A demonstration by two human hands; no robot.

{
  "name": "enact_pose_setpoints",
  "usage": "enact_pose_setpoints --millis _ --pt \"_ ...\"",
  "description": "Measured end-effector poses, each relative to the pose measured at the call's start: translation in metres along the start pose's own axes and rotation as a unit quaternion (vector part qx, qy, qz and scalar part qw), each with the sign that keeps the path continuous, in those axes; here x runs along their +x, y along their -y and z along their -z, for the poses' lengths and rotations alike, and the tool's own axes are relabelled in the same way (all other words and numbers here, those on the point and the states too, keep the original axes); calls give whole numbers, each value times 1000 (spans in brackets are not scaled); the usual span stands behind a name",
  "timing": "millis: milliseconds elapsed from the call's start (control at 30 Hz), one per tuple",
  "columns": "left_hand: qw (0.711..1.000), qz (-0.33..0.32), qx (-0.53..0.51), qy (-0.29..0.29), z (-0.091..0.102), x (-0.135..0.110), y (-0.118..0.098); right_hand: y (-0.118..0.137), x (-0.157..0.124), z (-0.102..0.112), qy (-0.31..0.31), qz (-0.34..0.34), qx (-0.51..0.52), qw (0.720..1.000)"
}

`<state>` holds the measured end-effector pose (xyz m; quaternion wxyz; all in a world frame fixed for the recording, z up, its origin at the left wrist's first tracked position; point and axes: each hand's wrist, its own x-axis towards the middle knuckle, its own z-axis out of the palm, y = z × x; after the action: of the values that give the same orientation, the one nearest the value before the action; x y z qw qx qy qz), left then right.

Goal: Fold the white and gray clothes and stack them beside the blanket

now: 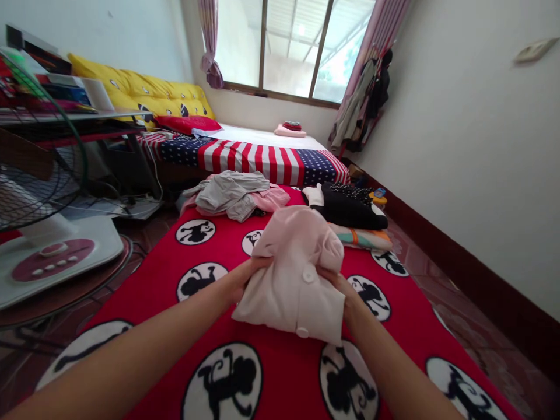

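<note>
A pale pink buttoned garment point(293, 291) is bunched and folded over on a red blanket point(135, 291) printed with black monkeys in white circles. My left hand point(247, 280) grips the garment's left side, and my right hand point(339, 289) grips its right side. Both hands hold it just above the blanket. Beyond it lie a crumpled grey garment point(231, 195) on a pink one point(271, 199), a black garment point(350, 209), and a folded striped cloth point(363, 236).
A white-based electric fan point(48, 204) stands at the left, near a desk stacked with items. Behind the clothes is a bed with a stars-and-stripes cover point(249, 157) and a yellow cushion point(144, 90). Clothes hang by the window at the right wall.
</note>
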<state>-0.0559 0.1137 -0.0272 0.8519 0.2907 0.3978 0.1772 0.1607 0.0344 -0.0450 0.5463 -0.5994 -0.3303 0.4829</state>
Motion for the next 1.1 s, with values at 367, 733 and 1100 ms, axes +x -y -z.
enact_pose_setpoints --millis 367,733,1100 --pt "991 47 -114 49 35 20 22 -27 16 6 -27 -148 163 975" --pt "986 -168 10 5 18 37 -1 -6 50 10 -59 81 81 992" --pt "926 -356 64 -108 45 74 11 -30 -22 -3 -54 371 -431 821"
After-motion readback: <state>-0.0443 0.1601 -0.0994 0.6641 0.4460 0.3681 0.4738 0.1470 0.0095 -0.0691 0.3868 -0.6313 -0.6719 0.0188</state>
